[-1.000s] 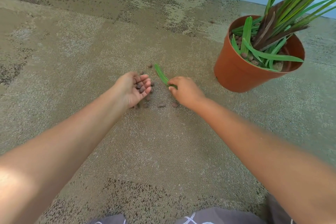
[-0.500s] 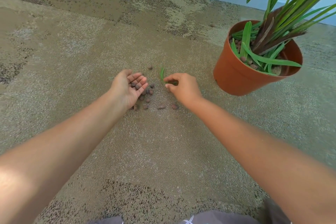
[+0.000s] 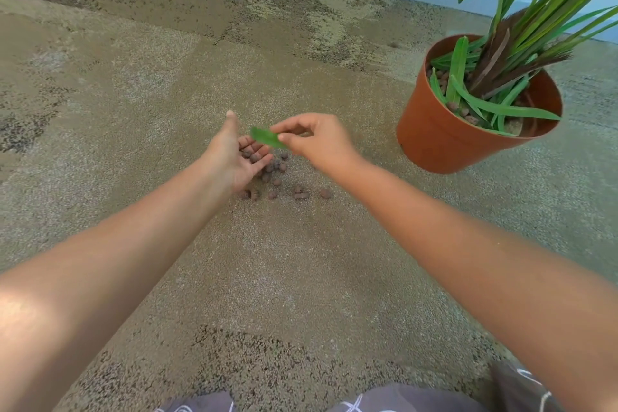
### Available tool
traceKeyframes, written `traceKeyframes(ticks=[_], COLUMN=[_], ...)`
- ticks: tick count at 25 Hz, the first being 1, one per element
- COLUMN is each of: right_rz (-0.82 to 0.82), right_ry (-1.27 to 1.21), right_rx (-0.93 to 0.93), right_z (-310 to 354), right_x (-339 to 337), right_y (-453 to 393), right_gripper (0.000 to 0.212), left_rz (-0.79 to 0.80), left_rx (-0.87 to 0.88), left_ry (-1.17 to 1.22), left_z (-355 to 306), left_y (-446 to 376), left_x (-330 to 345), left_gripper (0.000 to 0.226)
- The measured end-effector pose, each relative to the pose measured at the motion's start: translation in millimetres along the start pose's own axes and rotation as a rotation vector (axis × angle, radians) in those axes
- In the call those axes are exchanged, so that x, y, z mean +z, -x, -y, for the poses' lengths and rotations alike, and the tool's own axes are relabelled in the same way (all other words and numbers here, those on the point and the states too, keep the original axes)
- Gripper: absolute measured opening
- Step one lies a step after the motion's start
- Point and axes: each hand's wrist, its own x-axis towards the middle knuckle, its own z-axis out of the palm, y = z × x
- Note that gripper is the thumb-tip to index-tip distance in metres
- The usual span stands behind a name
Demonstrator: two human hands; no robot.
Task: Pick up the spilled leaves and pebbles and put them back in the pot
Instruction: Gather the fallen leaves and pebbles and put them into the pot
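Head view: the right hand [image 3: 314, 140] pinches a green leaf [image 3: 267, 138] over the left hand [image 3: 234, 157], which is open like a cup with brown pebbles in it. More pebbles [image 3: 284, 184] lie on the carpet [image 3: 301, 278] just beside it. The orange pot [image 3: 434, 134] stands near the carpet's far right edge.

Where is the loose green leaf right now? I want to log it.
The green leaf is pinched in the right hand, just above the cupped left hand, left of the pot.

No readable text, no labels, no brands, no numbers, no signs anywhere in view
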Motion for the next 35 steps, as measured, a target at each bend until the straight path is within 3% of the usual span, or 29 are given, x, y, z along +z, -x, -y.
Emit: traceKeyframes(ticks=[2,4,6,10,13,21,23,26,29,32,35], right_rz=[0.043,-0.082,-0.116,0.132,0.169,0.084,0.099,-0.001,-0.087,0.079,0.007], right_ry=[-0.012,0.019,0.240,0.612,0.758,0.881,0.823,0.489,0.197,0.069,0.059], right_rx=[-0.039,0.021,0.073,0.020,0.024,-0.132,-0.112,0.005,-0.012,-0.008,0.001], right_z=[4.7,-2.3,-12.7,-20.3,-18.4,-18.0,-21.4,-20.2,-1.1,19.3,11.3], right_x=[7.1,9.8,10.9,19.4,35.2,42.4,37.4,25.9,17.6,15.1,-2.9], right_y=[-5.2,-16.3,-28.1,-44.8,-59.8,-70.2,-67.8,-61.1,-48.4,-35.7,-30.9], right_gripper=[0.012,0.015,0.023,0.045,0.052,0.026,0.019,0.015,0.014,0.020,0.022], left_rz=[0.031,-0.033,-0.118,-0.179,-0.156,-0.086,-0.056,-0.025,0.051,0.100,0.079], left_rx=[0.029,0.091,0.100,0.000,-0.055,-0.054,-0.040,-0.043,-0.061,-0.081,-0.134], left_ry=[0.012,-0.003,0.005,0.045,0.041,0.111,0.107,0.087,0.087,0.087,0.051], left_z=[-8.2,-15.4,-19.8,-21.6,-22.1,-27.0,-24.5,-20.1,-13.3,-6.8,-5.4], left_y=[-0.4,-0.5,-1.3,-3.3,-3.0,-13.8,-18.2,-23.2,-21.3,-17.3,-15.1], left_x=[-3.1,-4.3,-5.2,-4.9,-4.8,-2.3,-4.1,-3.6,3.2,14.2,17.9], left_gripper=[0.043,0.025,0.024,0.035,0.039,0.035,0.034,0.033,0.034,0.037,0.034])
